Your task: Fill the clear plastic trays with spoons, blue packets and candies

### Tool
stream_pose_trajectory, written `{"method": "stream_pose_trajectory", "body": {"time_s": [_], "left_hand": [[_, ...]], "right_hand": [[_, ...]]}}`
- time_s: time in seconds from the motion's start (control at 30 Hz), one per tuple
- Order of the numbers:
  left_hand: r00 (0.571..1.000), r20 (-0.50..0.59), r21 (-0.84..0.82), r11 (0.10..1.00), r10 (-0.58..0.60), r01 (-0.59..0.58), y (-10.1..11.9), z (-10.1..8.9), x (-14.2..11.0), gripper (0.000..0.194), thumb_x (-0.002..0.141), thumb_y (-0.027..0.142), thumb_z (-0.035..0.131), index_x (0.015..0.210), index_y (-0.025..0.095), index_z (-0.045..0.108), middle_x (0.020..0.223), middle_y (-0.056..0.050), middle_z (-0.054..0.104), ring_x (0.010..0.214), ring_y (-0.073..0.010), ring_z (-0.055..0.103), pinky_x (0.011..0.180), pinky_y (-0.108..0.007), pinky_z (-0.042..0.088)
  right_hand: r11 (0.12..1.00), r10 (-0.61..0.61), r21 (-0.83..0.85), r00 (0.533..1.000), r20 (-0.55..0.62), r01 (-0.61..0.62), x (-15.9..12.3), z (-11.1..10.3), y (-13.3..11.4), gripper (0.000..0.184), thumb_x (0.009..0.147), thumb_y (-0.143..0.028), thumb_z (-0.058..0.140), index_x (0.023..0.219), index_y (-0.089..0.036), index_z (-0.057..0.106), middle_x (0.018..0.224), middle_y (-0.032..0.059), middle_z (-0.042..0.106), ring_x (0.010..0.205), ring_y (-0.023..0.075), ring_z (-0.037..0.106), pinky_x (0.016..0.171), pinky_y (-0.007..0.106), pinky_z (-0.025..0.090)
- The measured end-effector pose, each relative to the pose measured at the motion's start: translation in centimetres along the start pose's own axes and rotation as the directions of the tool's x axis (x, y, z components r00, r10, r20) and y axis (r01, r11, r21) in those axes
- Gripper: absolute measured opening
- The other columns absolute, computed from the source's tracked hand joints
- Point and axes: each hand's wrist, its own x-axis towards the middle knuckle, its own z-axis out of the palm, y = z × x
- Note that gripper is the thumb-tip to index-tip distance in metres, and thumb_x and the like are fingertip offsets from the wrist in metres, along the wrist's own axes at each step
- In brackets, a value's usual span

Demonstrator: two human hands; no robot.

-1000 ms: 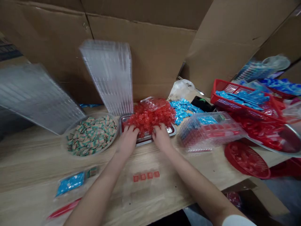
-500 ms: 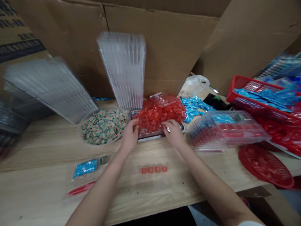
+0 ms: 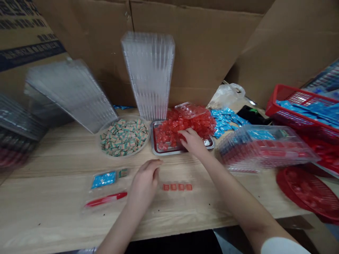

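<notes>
Here, red pieces (image 3: 182,124) lie heaped; small, translucent.

We see a pale wood-grain tabletop (image 3: 58,222), its grain running mostly crosswise, with a few dark specks scattered over it. Behind it stands a wall of plain brown cardboard (image 3: 206,42), marked by a dark vertical seam (image 3: 131,16) near the top and a horizontal crease. To our right, another cardboard panel (image 3: 293,46) stands at an angle, with a shadowed gap where the two meet. At upper left we make out a printed carton (image 3: 23,38) with dark blue characters and a blue band, blurred. Below the table's right edge lies brown cardboard (image 3: 315,231). The light is muted, dimmest low along the back wall.
</notes>
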Motion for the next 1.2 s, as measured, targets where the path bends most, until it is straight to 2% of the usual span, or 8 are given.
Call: {"method": "stream_pose_trajectory", "body": {"time_s": [0.13,0.27,0.43,0.6,0.8,0.93,1.07,1.2], "left_hand": [[0.998,-0.061,-0.038,0.999,-0.023,0.020,0.3,-0.3,-3.8,0.029,0.085,0.010,0.041,0.105,0.022,0.059,0.107,-0.004,0.065,0.102,-0.0175,0.060,0.088,-0.034,0.048],[0.995,-0.092,-0.069,0.997,-0.049,0.042,0.2,-0.6,-5.3,0.023,0.087,0.016,0.043,0.100,0.023,0.060,0.100,-0.003,0.067,0.095,-0.0170,0.063,0.082,-0.032,0.051],[0.995,-0.071,-0.092,0.993,-0.074,0.067,0.4,-0.7,-4.5,0.021,0.087,0.019,0.044,0.099,0.022,0.060,0.099,-0.004,0.068,0.095,-0.0179,0.063,0.082,-0.034,0.051],[0.995,-0.072,-0.110,0.992,-0.065,0.057,0.7,-0.4,-4.1,0.022,0.086,0.017,0.044,0.100,0.023,0.060,0.100,-0.004,0.068,0.096,-0.0188,0.063,0.082,-0.035,0.051],[0.996,-0.060,-0.127,0.990,-0.069,0.061,1.3,0.1,-4.4,0.022,0.086,0.018,0.044,0.099,0.024,0.061,0.099,-0.004,0.068,0.095,-0.0185,0.063,0.081,-0.034,0.051],[0.995,-0.049,-0.137,0.987,-0.087,0.080,1.5,0.0,-4.1,0.022,0.087,0.018,0.044,0.099,0.024,0.061,0.100,-0.003,0.068,0.096,-0.0177,0.062,0.082,-0.033,0.050],[0.995,-0.051,-0.162,0.983,-0.090,0.081,1.3,0.1,-3.6,0.022,0.086,0.016,0.044,0.099,0.023,0.061,0.099,-0.003,0.067,0.095,-0.0168,0.062,0.082,-0.032,0.050],[0.996,-0.043,-0.174,0.983,-0.076,0.067,1.2,0.6,-3.4,0.023,0.085,0.014,0.045,0.100,0.022,0.061,0.099,-0.003,0.067,0.095,-0.0168,0.062,0.083,-0.032,0.050]], "right_hand": [[0.998,0.005,-0.064,0.993,0.119,0.003,-0.4,0.8,0.2,0.043,0.077,-0.014,0.056,0.120,-0.016,0.057,0.107,0.0126,0.056,0.099,0.0245,0.052,0.088,0.036,0.042],[0.998,0.055,0.041,0.998,0.005,-0.055,-0.7,1.4,1.4,0.032,0.078,-0.012,0.053,0.107,-0.019,0.062,0.101,0.0093,0.062,0.096,0.0230,0.054,0.085,0.036,0.043],[0.979,0.157,0.150,0.983,-0.096,-0.141,-0.4,1.3,2.6,0.022,0.081,-0.016,0.050,0.098,-0.019,0.064,0.094,0.0055,0.066,0.087,0.0193,0.058,0.082,0.033,0.045],[0.999,0.040,0.035,0.986,-0.161,-0.035,-1.2,0.6,2.1,0.029,0.078,-0.013,0.052,0.103,-0.019,0.066,0.100,0.0096,0.059,0.095,0.0233,0.049,0.088,0.038,0.041],[0.996,-0.077,-0.051,0.997,-0.025,0.076,-0.7,1.0,0.8,0.020,0.078,-0.020,0.058,0.096,-0.021,0.068,0.096,0.0099,0.054,0.091,0.0242,0.046,0.081,0.037,0.042],[0.998,-0.002,0.057,0.992,-0.129,0.009,-0.3,0.9,0.4,0.014,0.082,-0.017,0.052,0.084,-0.019,0.065,0.090,0.0080,0.059,0.088,0.0221,0.049,0.080,0.034,0.041],[0.994,0.069,0.091,0.988,-0.136,-0.057,-0.9,0.4,0.4,0.013,0.082,-0.017,0.051,0.081,-0.018,0.064,0.079,0.0058,0.061,0.079,0.0205,0.052,0.076,0.032,0.040],[0.996,-0.026,0.082,0.990,-0.141,0.038,-1.2,0.4,-1.3,0.011,0.083,-0.023,0.055,0.086,-0.019,0.065,0.086,0.0067,0.060,0.085,0.0210,0.051,0.080,0.033,0.040]]}}
